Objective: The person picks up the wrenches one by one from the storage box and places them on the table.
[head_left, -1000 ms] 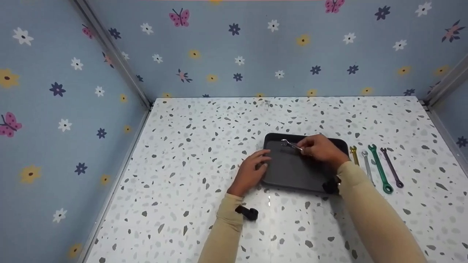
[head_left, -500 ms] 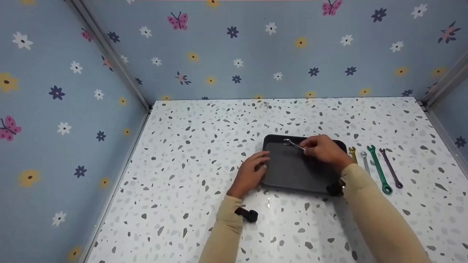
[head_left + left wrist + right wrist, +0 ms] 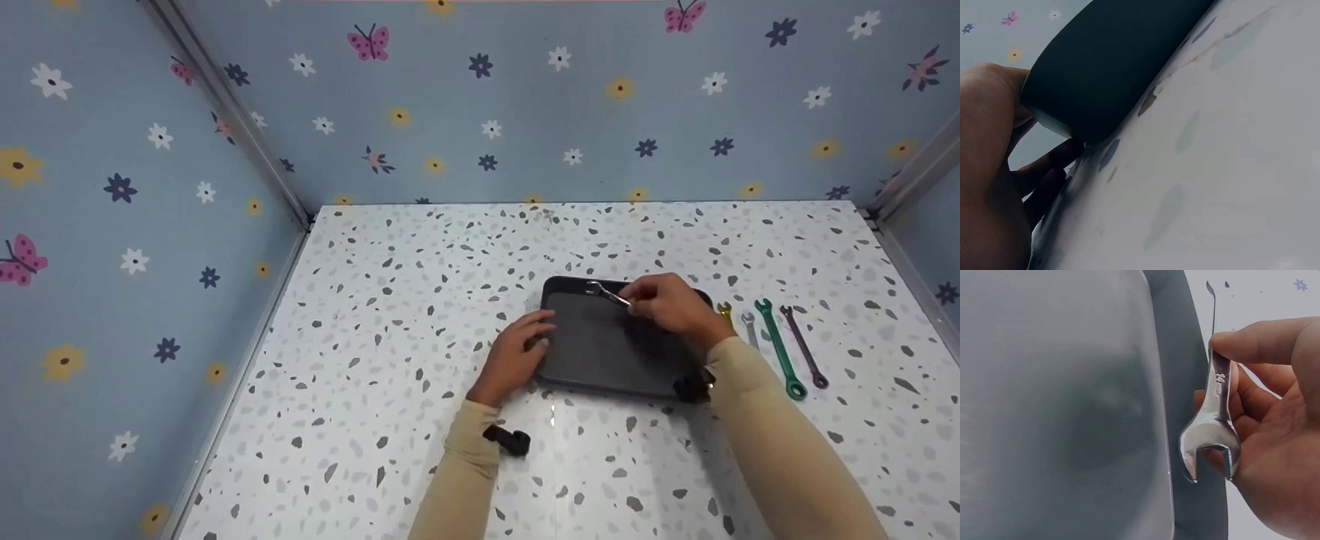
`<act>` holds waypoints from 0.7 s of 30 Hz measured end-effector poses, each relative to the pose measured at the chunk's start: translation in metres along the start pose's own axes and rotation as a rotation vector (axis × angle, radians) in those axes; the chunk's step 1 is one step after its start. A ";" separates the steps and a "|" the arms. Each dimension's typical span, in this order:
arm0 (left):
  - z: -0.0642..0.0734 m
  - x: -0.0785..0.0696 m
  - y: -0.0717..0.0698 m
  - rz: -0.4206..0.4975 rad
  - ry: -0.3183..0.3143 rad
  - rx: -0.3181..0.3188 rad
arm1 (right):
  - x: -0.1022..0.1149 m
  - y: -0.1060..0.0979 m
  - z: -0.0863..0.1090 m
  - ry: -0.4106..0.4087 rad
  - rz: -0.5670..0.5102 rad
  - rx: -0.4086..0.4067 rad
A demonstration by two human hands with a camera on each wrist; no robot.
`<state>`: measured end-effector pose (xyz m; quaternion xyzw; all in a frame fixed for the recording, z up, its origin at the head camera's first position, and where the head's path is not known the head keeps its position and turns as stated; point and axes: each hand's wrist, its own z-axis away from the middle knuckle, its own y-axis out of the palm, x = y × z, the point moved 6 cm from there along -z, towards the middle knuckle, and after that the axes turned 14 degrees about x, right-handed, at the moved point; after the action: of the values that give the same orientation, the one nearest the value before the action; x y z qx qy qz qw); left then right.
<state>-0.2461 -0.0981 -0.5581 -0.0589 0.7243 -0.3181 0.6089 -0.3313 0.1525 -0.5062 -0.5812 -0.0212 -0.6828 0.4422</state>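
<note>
A dark grey rectangular tray (image 3: 600,345) lies on the speckled table with nothing in it. At its left side rests my left hand (image 3: 514,354), fingers loosely extended and fingertips at the rim; the left wrist view shows them against the outer wall (image 3: 1100,67). My right hand (image 3: 671,306) pinches a shiny silver wrench (image 3: 607,292) between thumb and fingers, above the back of the tray. Close up in the right wrist view, the wrench (image 3: 1211,430) shows its open-ended head and a "14mm" marking. The fingers cover part of its shank.
Right of the tray several wrenches lie side by side: a gold one (image 3: 724,311) and a silver one (image 3: 750,330), both partly hidden by the right arm, then a green one (image 3: 781,349) and a purple one (image 3: 804,346). Flower-patterned panels (image 3: 480,105) enclose the table.
My right hand has shifted slightly to the right with the wrench, which stays over the back of the tray. The left hand has stayed at the tray's left side.
</note>
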 end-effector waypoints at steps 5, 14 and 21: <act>0.001 0.000 0.000 -0.002 0.013 -0.001 | 0.006 0.000 0.003 -0.030 0.065 -0.009; 0.000 0.001 0.000 -0.007 0.002 -0.003 | 0.011 0.000 0.005 -0.051 0.071 -0.009; 0.001 0.000 0.000 -0.009 0.005 0.002 | 0.010 -0.001 0.009 -0.066 0.064 -0.019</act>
<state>-0.2456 -0.0986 -0.5585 -0.0609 0.7253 -0.3216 0.6057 -0.3243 0.1524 -0.4944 -0.6080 -0.0107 -0.6488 0.4575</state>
